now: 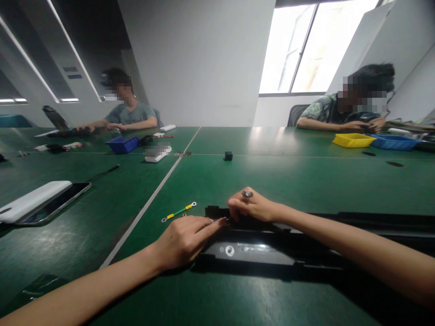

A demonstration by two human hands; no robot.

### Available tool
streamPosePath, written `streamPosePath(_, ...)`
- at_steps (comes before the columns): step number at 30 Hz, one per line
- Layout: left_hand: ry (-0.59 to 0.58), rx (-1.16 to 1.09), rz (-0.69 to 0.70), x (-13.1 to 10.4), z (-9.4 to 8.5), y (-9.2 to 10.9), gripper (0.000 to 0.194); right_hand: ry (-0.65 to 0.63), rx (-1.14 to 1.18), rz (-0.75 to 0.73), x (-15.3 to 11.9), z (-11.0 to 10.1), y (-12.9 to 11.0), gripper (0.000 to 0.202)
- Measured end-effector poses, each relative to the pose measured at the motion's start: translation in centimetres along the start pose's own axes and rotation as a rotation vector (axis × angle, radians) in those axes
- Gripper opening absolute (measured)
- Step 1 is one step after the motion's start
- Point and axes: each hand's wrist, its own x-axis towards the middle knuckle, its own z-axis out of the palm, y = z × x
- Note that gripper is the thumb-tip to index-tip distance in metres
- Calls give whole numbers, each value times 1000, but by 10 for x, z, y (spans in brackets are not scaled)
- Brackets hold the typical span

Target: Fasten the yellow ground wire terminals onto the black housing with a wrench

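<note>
A long black plastic housing (272, 257) lies across the table before me, running off to the right. My left hand (185, 237) is closed around its left end, the index finger stretched along the inside. My right hand (249, 206) is closed just above the housing, its fingertips close to those of the left. A round silvery piece (247, 194) shows on top of it; whether it is a ring or a tool's end, I cannot tell. Beyond the left hand lies a short green-and-yellow ground wire (179, 212) with ring terminals, and beside it a small brass-coloured ring (184, 215).
A white case and a phone (56, 203) lie on the green table (136, 181) at left. Farther off are a small black block (228, 156), a dark blue bin (122, 144), a yellow bin (353, 140) and a blue bin (394, 142). Two people sit across the table.
</note>
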Motion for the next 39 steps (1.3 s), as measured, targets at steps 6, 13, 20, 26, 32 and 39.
streamPosePath(6,10,14,6,0,0,1,38,16,-1,52,0,1,0,61)
streamPosePath(13,6,18,7,1,0,0,36,52,-26,114,1,2,2,60)
streamPosePath(20,9,15,14,1,0,0,35,43,-28,113,2,2,2,60)
streamPosePath(26,5,9,10,0,0,0,36,49,-26,113,1,3,3,60)
streamPosePath(32,13,17,13,0,0,0,36,53,-9,111,1,3,3,59)
streamPosePath(39,20,23,14,2,-1,0,36,54,-12,95,1,4,3,59)
